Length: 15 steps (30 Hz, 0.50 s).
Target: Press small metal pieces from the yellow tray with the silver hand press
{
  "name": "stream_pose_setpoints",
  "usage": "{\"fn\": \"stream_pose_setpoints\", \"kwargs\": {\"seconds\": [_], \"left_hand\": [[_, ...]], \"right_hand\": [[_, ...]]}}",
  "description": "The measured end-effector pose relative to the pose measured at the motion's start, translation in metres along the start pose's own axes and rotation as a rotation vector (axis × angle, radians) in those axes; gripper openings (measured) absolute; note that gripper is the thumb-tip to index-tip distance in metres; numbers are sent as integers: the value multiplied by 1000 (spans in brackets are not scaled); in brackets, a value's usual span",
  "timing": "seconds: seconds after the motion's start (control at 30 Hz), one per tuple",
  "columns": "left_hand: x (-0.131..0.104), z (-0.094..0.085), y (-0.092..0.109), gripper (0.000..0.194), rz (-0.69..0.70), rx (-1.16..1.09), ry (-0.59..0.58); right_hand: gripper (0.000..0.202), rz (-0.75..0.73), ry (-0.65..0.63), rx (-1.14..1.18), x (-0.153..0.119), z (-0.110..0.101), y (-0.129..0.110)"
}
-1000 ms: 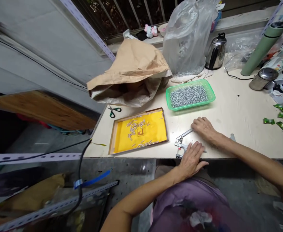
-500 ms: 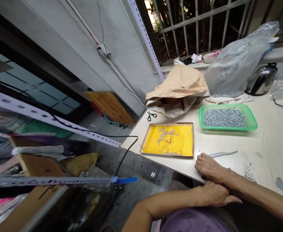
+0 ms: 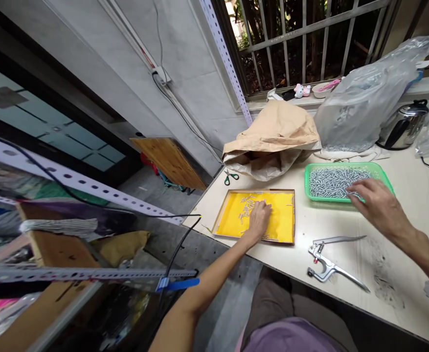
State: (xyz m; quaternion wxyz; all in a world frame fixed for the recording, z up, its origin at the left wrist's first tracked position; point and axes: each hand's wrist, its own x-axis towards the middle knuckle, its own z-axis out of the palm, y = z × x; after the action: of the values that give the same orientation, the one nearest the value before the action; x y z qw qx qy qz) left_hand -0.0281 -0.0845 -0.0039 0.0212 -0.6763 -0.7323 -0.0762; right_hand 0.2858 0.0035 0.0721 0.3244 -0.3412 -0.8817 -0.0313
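Note:
My left hand (image 3: 260, 220) is down in the shallow tray (image 3: 294, 222) lined with yellow, fingers bunched beside a scatter of small metal pins (image 3: 246, 208). What its fingertips hold, if anything, is hidden. Over the near rim of the green plastic basket (image 3: 311, 197) reaches my right hand (image 3: 377, 203), fingers bent and slightly apart, with nothing visible in them. Many similar small metal pins (image 3: 327, 182) fill the basket. Silver hand-press pliers (image 3: 326, 269) with a C-shaped jaw and spread handles lie on the table between my hands, touched by neither.
Small green-handled scissors (image 3: 231, 177) lie behind the tray. A brown paper sack (image 3: 273, 127) gapes at the back, beside a large clear plastic bag (image 3: 361, 112) and a metal kettle (image 3: 403, 124). A black cable (image 3: 170, 215) crosses left of the table edge.
My hands were together at the table's front edge over the pliers. They have parted: the left went into the yellow tray, the right to the green basket. The pliers now show fully.

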Motion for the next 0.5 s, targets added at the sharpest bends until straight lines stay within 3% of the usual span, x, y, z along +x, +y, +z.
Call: {"fn": "stream_pose_setpoints", "kwargs": {"seconds": [0.1,0.27,0.37,0.5], "left_hand": [[9,6,-14,21,26,36,-105],[9,7,-15,22,126,-134,-45],[-5,-7,6,15,56,-455,-85],[-43,-22,57,21,-144,-907,-455]], "right_hand": [[20,22,-132,169,-42,-3,-31],[23,183,-332,186,-118,-1,-75],[23,276,-439,119,-145,2,-84],[17,284,-559,114,-155,2,-90]]}}
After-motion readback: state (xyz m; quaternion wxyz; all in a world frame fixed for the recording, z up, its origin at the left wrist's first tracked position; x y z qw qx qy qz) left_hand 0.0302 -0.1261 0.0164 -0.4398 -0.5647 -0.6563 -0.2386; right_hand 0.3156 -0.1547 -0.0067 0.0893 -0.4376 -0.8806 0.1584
